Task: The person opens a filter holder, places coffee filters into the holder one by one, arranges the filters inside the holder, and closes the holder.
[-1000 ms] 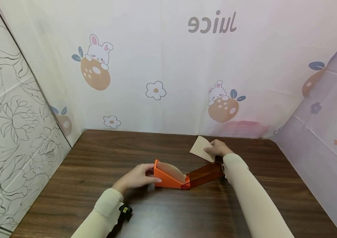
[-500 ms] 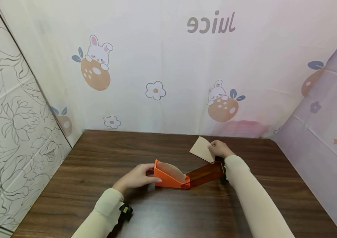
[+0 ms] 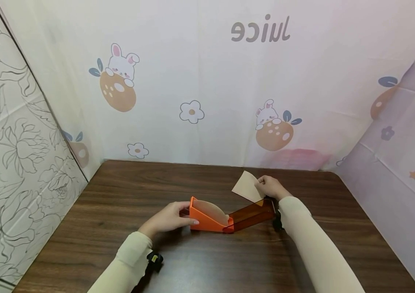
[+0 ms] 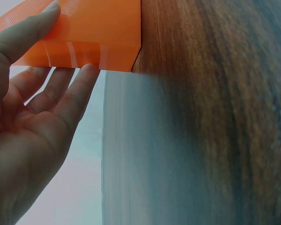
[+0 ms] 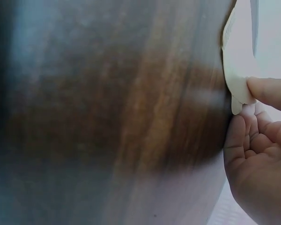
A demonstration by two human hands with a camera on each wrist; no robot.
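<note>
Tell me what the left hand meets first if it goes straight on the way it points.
The left hand would meet the orange holder first, which it holds at the tall end. Beyond that, the translucent brown cover seems next in line, though depth is hard to judge.

Room on the near side of both hands, a barrier between them.
From my station I see bare tabletop point(image 3: 207, 260) between the sleeves point(image 3: 317, 240) and beyond the left hand point(image 3: 168, 217), enough for a hand to pass. Straight across to the right hand point(image 3: 271, 187), the orange holder point(image 3: 207, 221) and amber flap point(image 3: 251, 215) block my way; whether the flap touches the right sleeve, I cannot tell. The pale sheet point(image 3: 245, 187) occupies the right hand's left side, with the curtain point(image 3: 192, 140) standing behind.
</note>
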